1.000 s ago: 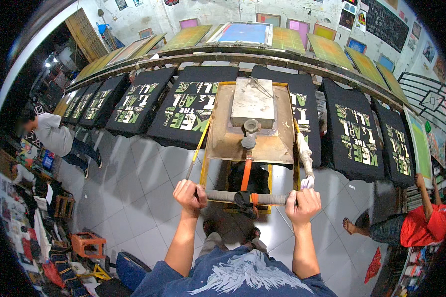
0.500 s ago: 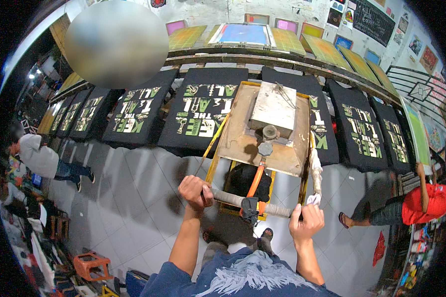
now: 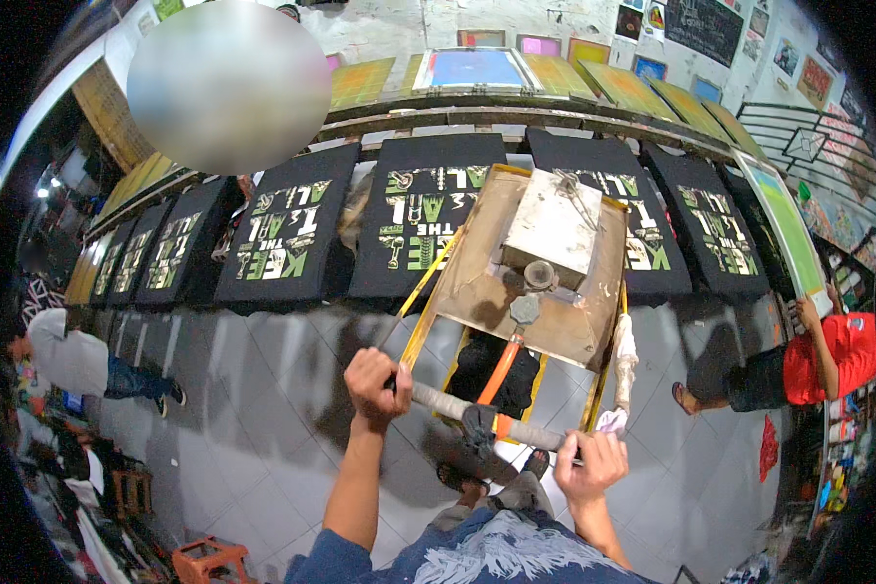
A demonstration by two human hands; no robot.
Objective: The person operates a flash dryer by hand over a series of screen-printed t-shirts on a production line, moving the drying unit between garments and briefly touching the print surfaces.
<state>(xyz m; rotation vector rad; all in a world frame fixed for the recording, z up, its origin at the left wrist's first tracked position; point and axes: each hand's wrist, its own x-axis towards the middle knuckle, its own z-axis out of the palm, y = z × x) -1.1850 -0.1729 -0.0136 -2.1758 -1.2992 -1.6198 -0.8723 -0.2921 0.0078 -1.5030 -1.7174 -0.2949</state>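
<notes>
My left hand (image 3: 372, 383) is wrapped round the left end of a grey-taped handlebar (image 3: 438, 401); my right hand (image 3: 594, 465) grips the right end. The bar belongs to a flash dryer with a flat tan hood (image 3: 472, 292), a metal box (image 3: 555, 224) on top and an orange handle shaft (image 3: 499, 373). Yellow frame rails (image 3: 421, 336) run beneath. The hood sits askew over the gap between two black T-shirts, one on the left (image 3: 448, 146) and one on the right (image 3: 574, 146), partly covering both. Green and white lettering shows on them.
More printed black shirts (image 3: 282, 185) lie along the row on both sides. A person in red (image 3: 832, 360) holds a green screen frame (image 3: 788, 234) at the right. Another person in a pale top (image 3: 68, 355) stands far left. An orange stool (image 3: 211, 562) stands at lower left.
The dryer has shifted left relative to the shirts and turned, its handlebar now slanting down to the right. Both hands keep their grip. The person in red has moved the green screen slightly.
</notes>
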